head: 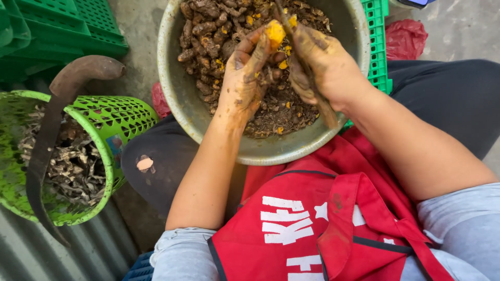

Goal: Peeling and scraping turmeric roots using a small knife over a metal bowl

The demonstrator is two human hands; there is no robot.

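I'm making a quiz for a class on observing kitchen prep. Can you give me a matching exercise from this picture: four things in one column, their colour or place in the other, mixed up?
Things:
1. basket
2. apron
3. metal bowl
4. piece of root in the left hand

Descriptions:
A. bright orange-yellow where cut
B. green, holding dry peelings
C. red, on the person's lap
D. grey, full of muddy brown roots

The right hand holds a thin blade.

Pairs: 1-B, 2-C, 3-D, 4-A

Both hands meet, dirt-stained, forearms bare

The left hand (244, 78) curls its fingers shut, thumb raised; the right hand (320, 65) is clenched beside it, nearly touching. Both forearms angle inward, sleeves pushed above the elbows.
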